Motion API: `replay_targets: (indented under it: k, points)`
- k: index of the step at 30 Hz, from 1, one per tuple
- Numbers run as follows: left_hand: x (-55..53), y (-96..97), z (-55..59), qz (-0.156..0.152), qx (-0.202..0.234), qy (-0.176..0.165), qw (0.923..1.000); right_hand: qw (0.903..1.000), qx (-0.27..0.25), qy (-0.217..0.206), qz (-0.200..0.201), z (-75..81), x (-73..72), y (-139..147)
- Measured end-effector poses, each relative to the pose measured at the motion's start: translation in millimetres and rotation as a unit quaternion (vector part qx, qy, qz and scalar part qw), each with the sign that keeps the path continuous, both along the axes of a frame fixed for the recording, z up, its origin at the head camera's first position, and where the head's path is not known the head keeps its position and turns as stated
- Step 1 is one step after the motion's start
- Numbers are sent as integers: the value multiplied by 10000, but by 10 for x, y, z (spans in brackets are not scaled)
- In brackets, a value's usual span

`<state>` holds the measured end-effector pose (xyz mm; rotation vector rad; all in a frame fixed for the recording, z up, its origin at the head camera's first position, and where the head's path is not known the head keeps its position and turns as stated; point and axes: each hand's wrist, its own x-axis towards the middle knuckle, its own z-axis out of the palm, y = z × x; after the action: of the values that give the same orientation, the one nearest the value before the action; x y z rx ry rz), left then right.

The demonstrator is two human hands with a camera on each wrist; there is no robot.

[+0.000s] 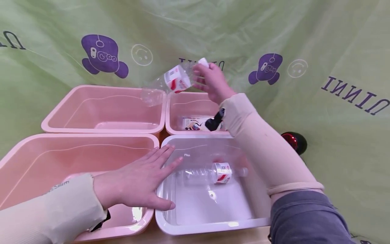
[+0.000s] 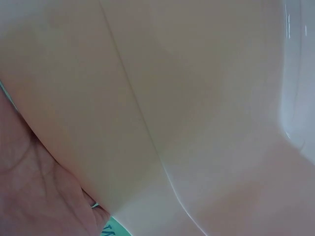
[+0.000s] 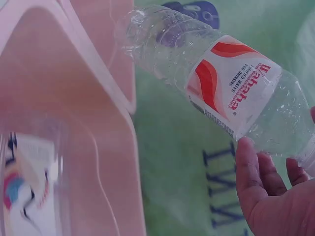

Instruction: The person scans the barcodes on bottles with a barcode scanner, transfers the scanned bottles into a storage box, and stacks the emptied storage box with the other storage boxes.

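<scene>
While the right hand [image 1: 214,81] holds a tilted bottle [image 1: 174,80], clear, ribbed, white-capped, red-and-white label [image 3: 234,83] reading "Wahaha Purified Water For Drinking", left hand [image 1: 138,183] spread wide

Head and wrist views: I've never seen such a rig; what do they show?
There is no machine, only a person's left hand and right hand. The head view comes from a camera worn on the head; the other two from wrist cameras, each looking at that hand's work. The left one mostly shows a bin wall. Three pink bins and a white bin stand on a wood-coloured surface. The right hand holds a bottle by its cap end, near the back bins. The left hand is spread over the rims of the white and front pink bins. Another bottle lies in the white bin, and a printed pack in the back right one.
</scene>
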<state>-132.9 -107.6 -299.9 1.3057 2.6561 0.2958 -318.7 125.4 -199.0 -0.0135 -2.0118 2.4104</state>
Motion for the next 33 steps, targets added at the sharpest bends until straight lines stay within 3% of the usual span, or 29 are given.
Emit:
replay_targets:
  k: [7,13,19,27,33]
  points:
    - [5,-36,16,36,-53,23,10000,9988,320,-68,365,-152,-138,-501]
    - [8,-64,43,34,-156,69,9998,9943,765,-425,616,-296,-231,-810]
    - [13,-53,45,53,-221,-12,9997,9825,1350,-764,1032,-394,-270,-1036]
    - [8,-46,43,64,-229,-30,9997,9809,1341,-704,1222,-412,-356,-1298]
    - [11,-19,34,10,-317,-18,9995,9738,1680,-744,1340,-511,-419,-1454]
